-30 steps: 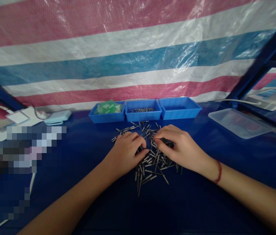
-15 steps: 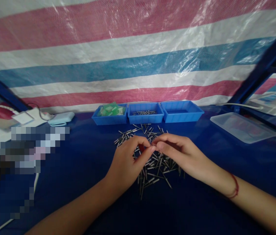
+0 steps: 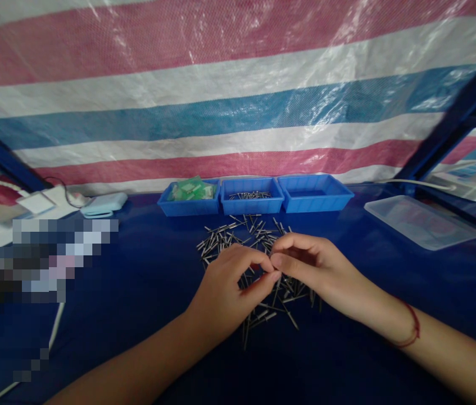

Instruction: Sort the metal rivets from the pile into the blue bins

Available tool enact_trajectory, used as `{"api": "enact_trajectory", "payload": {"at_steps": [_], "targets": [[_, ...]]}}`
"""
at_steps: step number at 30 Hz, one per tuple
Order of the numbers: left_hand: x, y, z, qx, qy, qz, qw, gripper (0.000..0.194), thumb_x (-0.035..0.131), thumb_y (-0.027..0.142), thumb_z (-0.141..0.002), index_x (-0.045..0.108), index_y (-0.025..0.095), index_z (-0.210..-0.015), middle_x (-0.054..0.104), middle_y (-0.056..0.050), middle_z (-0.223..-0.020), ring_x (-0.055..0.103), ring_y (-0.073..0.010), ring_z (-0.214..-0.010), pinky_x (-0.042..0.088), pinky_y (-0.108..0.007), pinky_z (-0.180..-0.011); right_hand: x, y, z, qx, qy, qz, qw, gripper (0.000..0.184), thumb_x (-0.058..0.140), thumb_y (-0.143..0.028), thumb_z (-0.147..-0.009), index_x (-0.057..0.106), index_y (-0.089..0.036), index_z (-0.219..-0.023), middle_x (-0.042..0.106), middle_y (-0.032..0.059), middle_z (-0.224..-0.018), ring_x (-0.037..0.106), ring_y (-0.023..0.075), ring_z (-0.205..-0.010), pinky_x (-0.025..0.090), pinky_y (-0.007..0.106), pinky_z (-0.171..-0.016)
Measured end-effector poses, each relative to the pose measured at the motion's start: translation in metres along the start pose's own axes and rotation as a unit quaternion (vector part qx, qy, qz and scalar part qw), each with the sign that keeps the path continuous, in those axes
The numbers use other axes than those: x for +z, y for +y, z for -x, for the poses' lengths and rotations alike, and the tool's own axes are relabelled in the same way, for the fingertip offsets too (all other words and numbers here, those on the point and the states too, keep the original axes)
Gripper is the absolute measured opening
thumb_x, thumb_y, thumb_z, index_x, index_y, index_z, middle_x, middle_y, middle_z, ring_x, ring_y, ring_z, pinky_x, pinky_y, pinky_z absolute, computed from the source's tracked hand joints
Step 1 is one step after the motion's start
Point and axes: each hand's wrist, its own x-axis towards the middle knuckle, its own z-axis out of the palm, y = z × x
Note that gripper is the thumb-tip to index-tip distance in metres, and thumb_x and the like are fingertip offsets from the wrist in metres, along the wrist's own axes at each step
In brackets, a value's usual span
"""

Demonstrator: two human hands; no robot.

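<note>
The left hand (image 3: 231, 289) and the right hand (image 3: 322, 270) meet over the pile of metal pins (image 3: 263, 239), near the middle of the blue table (image 3: 326, 360). On each hand the thumb and index finger curve to a pinch, and the 2 pinches touch or almost touch. I cannot tell whether a pin is gripped between them, because the fingertips hide this place. The pins, which look like rivets, lie loose in many directions, between the bins and the table's near edge.

To do this step well, in my judgement, the pinch should stay light, with the tips of only 2 fingers per hand, since such thin pieces can probably roll or slip out. It would help to keep the wrists low, so that a dropped piece falls back on the pile and does not run to the table's near edge. The other fingers should stay curled, so they do not sweep the loose pins apart.

Along the table's far edge stand 3 blue bins: the left bin (image 3: 168, 207) with green packets (image 3: 193, 189), the middle bin (image 3: 252, 207) with more pins, and the right bin (image 3: 320, 203). A clear plastic lid (image 3: 423, 222) lies toward the far right corner.

Compared with 1 second ago, when the hands were apart, the fingertips are now together. Against 0.5 seconds ago, they are a little closer to the near edge, and more pins show beyond the left hand.
</note>
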Motion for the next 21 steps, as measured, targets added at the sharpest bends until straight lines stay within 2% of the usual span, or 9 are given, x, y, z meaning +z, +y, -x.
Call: {"api": "enact_trajectory", "payload": {"at_steps": [4, 8, 15, 21], "targets": [[-0.0007, -0.0011, -0.0006, -0.047, -0.005, 0.013, 0.999, 0.006, 0.058, 0.019, -0.079, 0.057, 0.019, -0.085, 0.065, 0.001, -0.079, 0.059, -0.0126, -0.072, 0.046, -0.027, -0.070, 0.0002, 0.0017, 0.0014, -0.018, 0.022, 0.020, 0.999, 0.012, 0.059, -0.030, -0.081, 0.063, -0.018, -0.079, 0.064, 0.0001, -0.071, 0.059, 0.0109, -0.064, 0.047, 0.024, -0.057], [-0.0004, -0.0036, -0.0013, -0.060, -0.024, 0.003, 0.998, 0.006, 0.054, 0.021, -0.082, 0.060, 0.019, -0.083, 0.064, 0.000, -0.077, 0.058, -0.0132, -0.071, 0.046, -0.028, -0.069, 0.0011, 0.0020, 0.0023, -0.036, 0.040, 0.051, 0.997, 0.013, 0.058, -0.030, -0.081, 0.064, -0.019, -0.081, 0.065, 0.0015, -0.073, 0.059, 0.0119, -0.063, 0.047, 0.025, -0.055], [0.0015, -0.0049, -0.0020, -0.058, -0.017, 0.001, 0.998, 0.003, 0.057, 0.021, -0.081, 0.059, 0.019, -0.080, 0.065, 0.001, -0.076, 0.058, -0.0118, -0.068, 0.045, -0.025, -0.066, 0.0019, 0.0029, 0.0029, -0.078, 0.053, 0.078, 0.992, 0.009, 0.062, -0.027, -0.079, 0.063, -0.019, -0.080, 0.062, 0.0009, -0.069, 0.055, 0.0117, -0.061, 0.043, 0.025, -0.051], [0.0043, -0.0048, 0.0003, -0.056, 0.014, 0.010, 0.998, 0.002, 0.058, 0.017, -0.080, 0.057, 0.019, -0.080, 0.062, 0.003, -0.072, 0.055, -0.0098, -0.064, 0.044, -0.023, -0.063, 0.0001, 0.0044, 0.0011, -0.067, 0.044, 0.087, 0.993, 0.010, 0.059, -0.026, -0.081, 0.065, -0.018, -0.082, 0.063, 0.0024, -0.073, 0.057, 0.0130, -0.064, 0.045, 0.027, -0.054]]}}
